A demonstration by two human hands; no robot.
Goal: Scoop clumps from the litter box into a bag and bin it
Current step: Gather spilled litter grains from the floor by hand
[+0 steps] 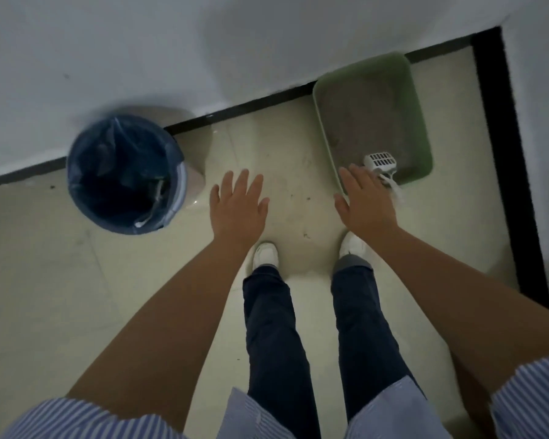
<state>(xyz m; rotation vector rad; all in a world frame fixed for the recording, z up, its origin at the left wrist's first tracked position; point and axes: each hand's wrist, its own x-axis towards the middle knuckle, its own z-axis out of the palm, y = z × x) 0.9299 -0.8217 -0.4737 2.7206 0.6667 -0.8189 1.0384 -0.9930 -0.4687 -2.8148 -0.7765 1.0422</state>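
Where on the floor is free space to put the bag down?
Bare tile lies between the bin and the litter box, ahead of the shoes. The box's near corner is crowded by the scoop.

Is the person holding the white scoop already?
No, the white scoop lies in the green litter box while both hands hang open.

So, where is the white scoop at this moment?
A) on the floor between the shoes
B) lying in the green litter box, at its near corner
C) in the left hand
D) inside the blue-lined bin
B: the white scoop lies on the litter in the near corner of the green litter box, and both hands are open and hold nothing.
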